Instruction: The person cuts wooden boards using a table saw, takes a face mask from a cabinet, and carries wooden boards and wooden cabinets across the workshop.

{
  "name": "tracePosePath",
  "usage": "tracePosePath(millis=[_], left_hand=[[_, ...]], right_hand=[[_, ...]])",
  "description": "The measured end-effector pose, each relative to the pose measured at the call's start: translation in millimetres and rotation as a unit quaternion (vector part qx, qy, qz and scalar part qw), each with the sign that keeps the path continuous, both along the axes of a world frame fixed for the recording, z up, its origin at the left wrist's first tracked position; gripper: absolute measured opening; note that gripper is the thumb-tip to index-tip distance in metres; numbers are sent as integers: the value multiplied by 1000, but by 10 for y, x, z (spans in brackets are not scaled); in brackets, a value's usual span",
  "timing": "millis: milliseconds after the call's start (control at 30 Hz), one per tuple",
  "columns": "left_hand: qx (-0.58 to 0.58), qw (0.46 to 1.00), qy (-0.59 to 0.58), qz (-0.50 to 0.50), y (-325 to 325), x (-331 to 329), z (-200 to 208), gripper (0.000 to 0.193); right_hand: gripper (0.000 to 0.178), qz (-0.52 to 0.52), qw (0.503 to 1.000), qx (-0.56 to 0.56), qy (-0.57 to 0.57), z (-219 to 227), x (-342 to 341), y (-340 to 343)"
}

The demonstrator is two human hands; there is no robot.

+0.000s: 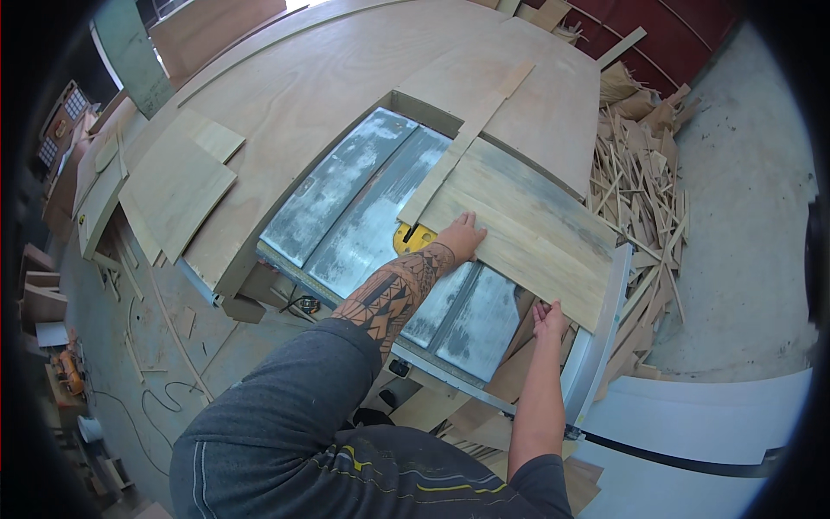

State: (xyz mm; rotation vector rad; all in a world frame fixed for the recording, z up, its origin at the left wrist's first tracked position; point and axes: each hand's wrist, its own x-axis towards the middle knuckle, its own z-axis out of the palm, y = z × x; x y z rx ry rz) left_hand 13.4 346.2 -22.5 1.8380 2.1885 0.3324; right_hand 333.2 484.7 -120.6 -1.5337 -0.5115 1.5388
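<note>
A pale wooden board [536, 216] lies across the metal top of a table saw [346, 199]. My left hand [461, 236], at the end of a tattooed forearm, rests with its fingers on the board's near left edge. My right hand [548, 319] pinches the board's near edge close to its right corner, thumb on top. Along the board's left side runs a narrow wooden strip [458, 160], sticking out past the far end. Just left of my left hand is a yellow insert plate [413, 242] with a dark slot; whether a blade stands in it I cannot tell.
A metal rail [596, 333] flanks the saw's right side. A large plywood surface [346, 69] surrounds the saw top, with loose panels [177, 186] at left. Offcuts [640, 182] are heaped at right. A cable [164, 394] lies on the left floor, white sheets [692, 432] at lower right.
</note>
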Motion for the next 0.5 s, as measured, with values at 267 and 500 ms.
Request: tracePosePath(millis=[267, 500], left_hand=[[84, 994, 22, 64, -358, 201, -207, 65], [266, 893, -361, 39, -2433, 1280, 165, 32]], right_hand=[[39, 8, 959, -11, 284, -120, -301, 200], [43, -22, 961, 39, 274, -172, 271, 473]])
